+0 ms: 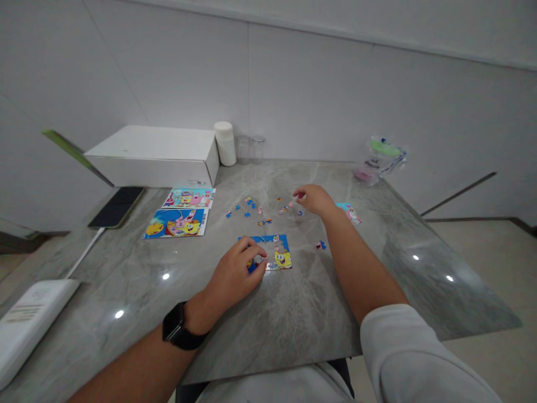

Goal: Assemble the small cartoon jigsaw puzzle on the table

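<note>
A partly assembled cartoon jigsaw puzzle (283,258) lies in front of me, with blue edges and a yellow character in its lower right corner. My left hand (239,268) rests over its left side, fingers curled together at the inside of the puzzle; what they grip, if anything, is hidden. Beyond the puzzle, my right hand (312,198) hovers low over the table, thumb and fingers slightly apart, with nothing visible between them. Nearest to it are loose pink puzzle pieces (286,208). More loose blue pieces (247,214) are scattered to the left, and a small pair of pieces (321,245) sits under my right forearm.
Two picture cards (178,223) (191,197) lie at the left, beside a phone (117,207) on a cable to a white power bank (33,319). Behind stand a white box (155,151), a white bottle (225,144) and glasses (250,150). A plastic bag (380,161) and another card (349,212) are at right.
</note>
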Tool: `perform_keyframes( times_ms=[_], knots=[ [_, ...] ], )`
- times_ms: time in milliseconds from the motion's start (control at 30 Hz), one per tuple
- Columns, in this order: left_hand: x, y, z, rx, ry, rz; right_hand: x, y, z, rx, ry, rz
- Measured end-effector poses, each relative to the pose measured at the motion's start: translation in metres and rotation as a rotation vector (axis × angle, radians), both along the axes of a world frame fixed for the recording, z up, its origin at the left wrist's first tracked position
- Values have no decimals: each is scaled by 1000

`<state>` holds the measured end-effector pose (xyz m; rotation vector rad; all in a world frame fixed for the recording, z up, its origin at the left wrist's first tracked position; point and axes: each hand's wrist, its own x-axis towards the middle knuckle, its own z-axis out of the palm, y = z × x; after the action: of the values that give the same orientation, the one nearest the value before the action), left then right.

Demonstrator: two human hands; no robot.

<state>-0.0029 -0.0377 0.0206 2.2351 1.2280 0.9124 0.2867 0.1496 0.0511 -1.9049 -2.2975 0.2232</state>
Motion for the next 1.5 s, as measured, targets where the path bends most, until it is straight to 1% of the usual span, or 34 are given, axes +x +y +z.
perform_keyframes(
  times_ms=[100,233,333,467,600,667,700,767,833,900,1000,1067,1133,1200,1267,1333,1400,1500],
  knots=[
    [0,1,0,0,-1,-1,-18,-1,-12,-10,-12,148],
    [-1,1,1,-4,-3,5,-33,-2,-25,-41,-73,221],
    [-1,1,1,-10,0,11,-35,-4,-28,-62,-113,242],
    [-1,0,2,-17,1,11,-35,-9,-25,-81,-125,251],
    [-2,0,2,-18,-1,13,-36,-10,-22,-129,-114,214],
    [-2,0,2,-15,-4,14,-38,-10,-21,-152,-34,198],
    [-2,0,2,-13,-5,13,-39,-10,-19,-169,45,197],
    [-1,0,3,-14,-2,11,-40,-12,-14,-224,276,214],
    [-1,0,4,-20,3,11,-42,-17,-3,-291,524,244],
    [-1,0,4,-26,7,11,-43,-24,12,-331,705,259],
    [-1,0,4,-17,8,11,-45,-39,35,-337,834,194],
    [-1,0,4,-1,11,7,-46,-50,46,-346,890,138],
    [-1,0,3,15,22,6,-45,-62,51,-364,941,94],
    [-2,-1,3,28,33,6,-43,-75,53,-381,983,48],
    [-2,-1,3,41,49,5,-42,-89,50,-401,998,1],
    [-3,0,3,48,99,-7,-41,-103,43,-426,980,-26],
    [-5,1,4,41,178,-32,-42,-115,31,-437,944,-14],
    [-9,1,7,14,289,-101,-46,-127,6,-410,891,64]
  ],
)
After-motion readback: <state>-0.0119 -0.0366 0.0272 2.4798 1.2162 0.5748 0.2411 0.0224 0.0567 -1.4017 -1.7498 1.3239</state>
